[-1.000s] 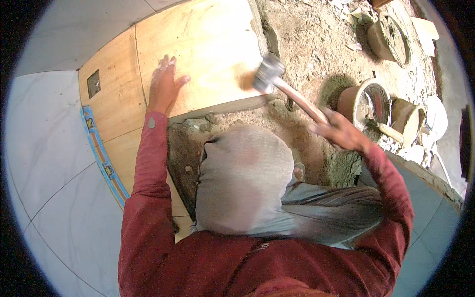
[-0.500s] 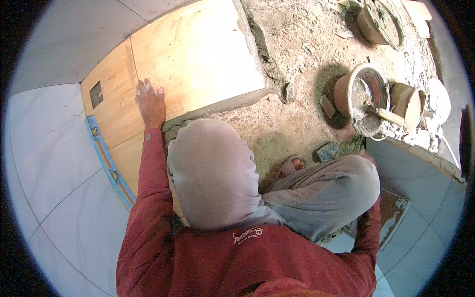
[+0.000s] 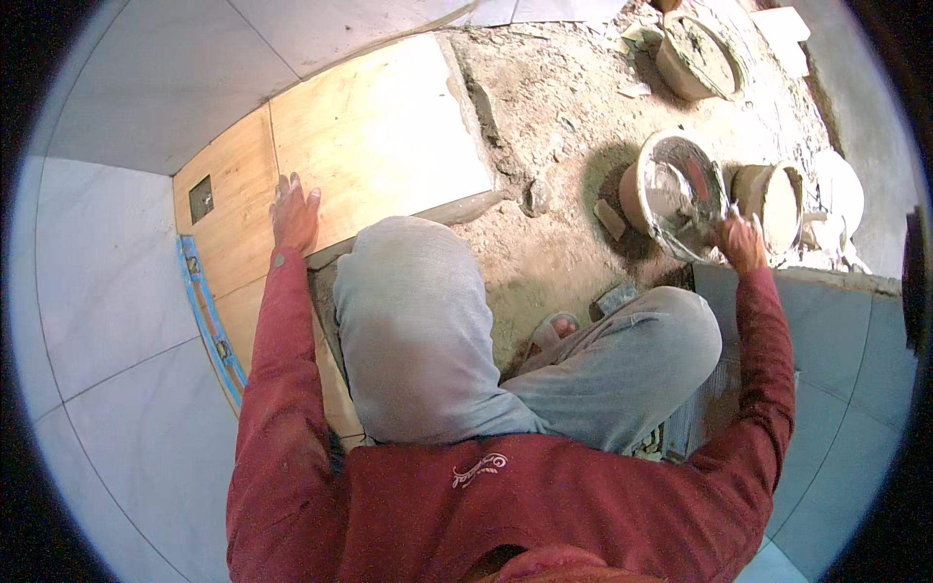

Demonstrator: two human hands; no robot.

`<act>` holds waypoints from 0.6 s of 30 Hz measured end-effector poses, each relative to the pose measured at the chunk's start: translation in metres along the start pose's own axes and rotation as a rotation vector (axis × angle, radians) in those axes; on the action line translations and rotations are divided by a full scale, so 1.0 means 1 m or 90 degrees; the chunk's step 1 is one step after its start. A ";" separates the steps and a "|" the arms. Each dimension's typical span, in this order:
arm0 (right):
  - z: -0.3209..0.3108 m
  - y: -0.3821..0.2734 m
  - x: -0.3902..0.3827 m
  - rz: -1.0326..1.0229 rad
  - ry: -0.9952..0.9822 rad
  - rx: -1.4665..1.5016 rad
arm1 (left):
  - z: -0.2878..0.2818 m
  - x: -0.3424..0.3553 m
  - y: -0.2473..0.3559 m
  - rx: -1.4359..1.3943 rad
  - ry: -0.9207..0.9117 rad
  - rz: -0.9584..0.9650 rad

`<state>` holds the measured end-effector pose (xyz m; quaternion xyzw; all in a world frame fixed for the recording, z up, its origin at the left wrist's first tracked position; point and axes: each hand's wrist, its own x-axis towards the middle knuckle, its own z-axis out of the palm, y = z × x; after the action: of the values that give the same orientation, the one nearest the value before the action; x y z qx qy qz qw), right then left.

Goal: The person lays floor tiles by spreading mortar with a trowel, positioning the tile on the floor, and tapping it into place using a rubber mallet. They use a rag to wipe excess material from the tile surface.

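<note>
So I'm standing here watching this tiling job, and the person's sitting right down in it, one knee up and the other leg folded. Left hand [image 3: 295,216] is spread out, palm down and gripping nothing, on the wood-look tile [image 3: 379,126], right by the seam with the next one, which has a little square cutout [image 3: 201,199]. The big tile sits beyond the raised knee, its far side running along the rubble [image 3: 544,117]. Right hand [image 3: 741,241] is way over at the near right rim of a mortar bucket [image 3: 634,204], fingers curled, but I can't tell whether they've actually got hold of anything. A second bucket [image 3: 780,204] is just beside that, another tub [image 3: 678,80] further back. There's also a blue spirit level [image 3: 216,325] along the left tile edge, and a blocky grey thing [image 3: 614,298] near the sandaled foot [image 3: 554,330].
</note>
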<state>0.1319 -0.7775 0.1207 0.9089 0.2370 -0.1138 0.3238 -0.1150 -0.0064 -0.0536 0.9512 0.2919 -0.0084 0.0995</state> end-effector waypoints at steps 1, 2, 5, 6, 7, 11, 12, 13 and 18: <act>0.050 0.022 -0.018 -0.023 0.076 -0.021 | 0.005 0.008 0.012 -0.023 -0.014 0.013; 0.012 -0.011 -0.016 -0.119 0.200 0.060 | 0.000 0.000 -0.009 -0.012 -0.003 -0.020; -0.023 -0.037 -0.031 -0.143 0.233 0.063 | 0.003 0.006 -0.032 -0.036 0.081 -0.009; -0.026 -0.037 -0.037 -0.148 0.234 0.060 | 0.005 0.009 -0.030 0.010 0.076 -0.012; -0.026 -0.033 -0.041 -0.138 0.211 0.121 | 0.005 0.013 -0.031 0.057 0.070 -0.015; -0.005 -0.008 -0.048 0.022 0.018 0.278 | 0.023 0.029 -0.044 0.030 0.098 -0.013; -0.014 -0.011 -0.041 -0.012 -0.059 0.210 | 0.022 0.033 -0.047 0.031 0.111 -0.007; -0.025 -0.013 -0.037 -0.024 -0.059 0.203 | 0.022 0.036 -0.049 0.032 0.124 -0.001; -0.085 -0.029 -0.041 -0.033 0.091 0.034 | 0.022 0.041 -0.048 0.030 0.152 -0.019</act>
<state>0.0866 -0.7182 0.1848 0.9164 0.2802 -0.0633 0.2787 -0.1067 0.0505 -0.0870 0.9430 0.3157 0.0964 0.0416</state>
